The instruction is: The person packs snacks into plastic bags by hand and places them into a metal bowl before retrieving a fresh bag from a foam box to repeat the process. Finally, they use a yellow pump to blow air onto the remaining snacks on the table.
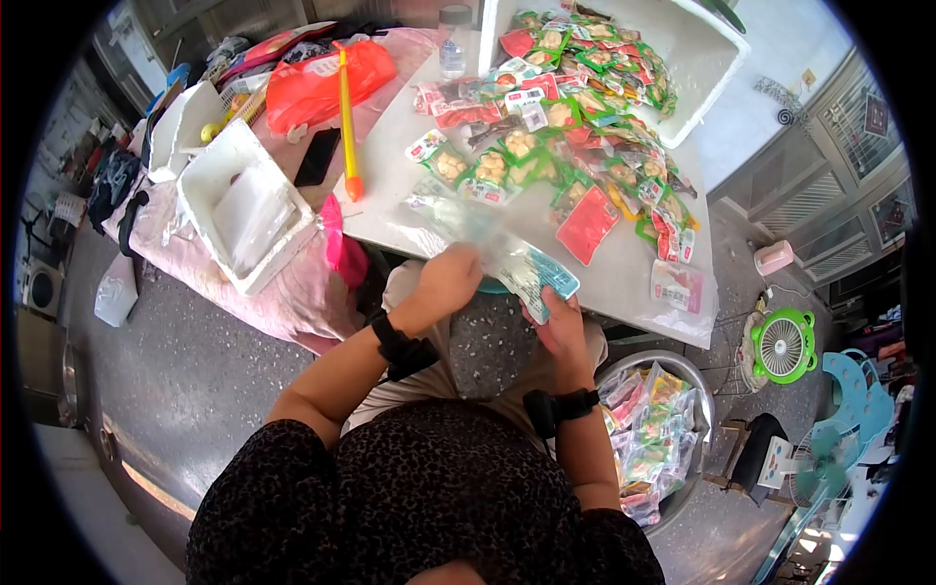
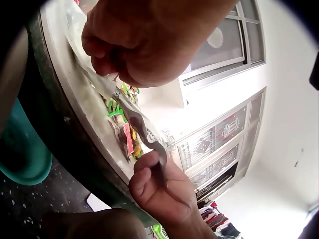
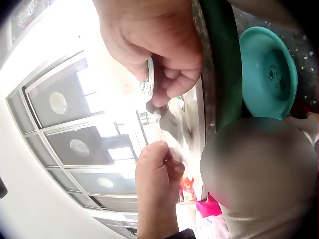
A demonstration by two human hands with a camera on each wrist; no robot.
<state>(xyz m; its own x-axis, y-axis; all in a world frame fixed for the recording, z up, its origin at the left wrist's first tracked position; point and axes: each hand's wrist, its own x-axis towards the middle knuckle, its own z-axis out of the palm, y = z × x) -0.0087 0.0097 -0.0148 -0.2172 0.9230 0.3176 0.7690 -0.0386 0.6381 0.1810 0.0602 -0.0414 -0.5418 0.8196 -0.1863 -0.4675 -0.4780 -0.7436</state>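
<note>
In front of my body, over the table's near edge, both hands hold one clear plastic pouch (image 1: pixel 534 273) with blue-green print. My left hand (image 1: pixel 453 276), fingers curled, pinches its left part; in the left wrist view a fold of the film comes out from under that fist. At the printed right end, my right hand (image 1: pixel 563 327) grips the pouch between thumb and fingers. The right wrist view shows the film (image 3: pixel 172 124) stretched between the two hands. Just beyond lies a heap of small food packets (image 1: pixel 585 127), red, green and clear.
A white foam box (image 1: pixel 710 78) lies tipped behind the packets. A metal basin (image 1: pixel 706 400) of filled clear bags stands low at right. A teal basin (image 3: pixel 266 64) sits under the table. At left are another foam box (image 1: pixel 210 185), a phone (image 1: pixel 319 158) and a yellow stick (image 1: pixel 346 117).
</note>
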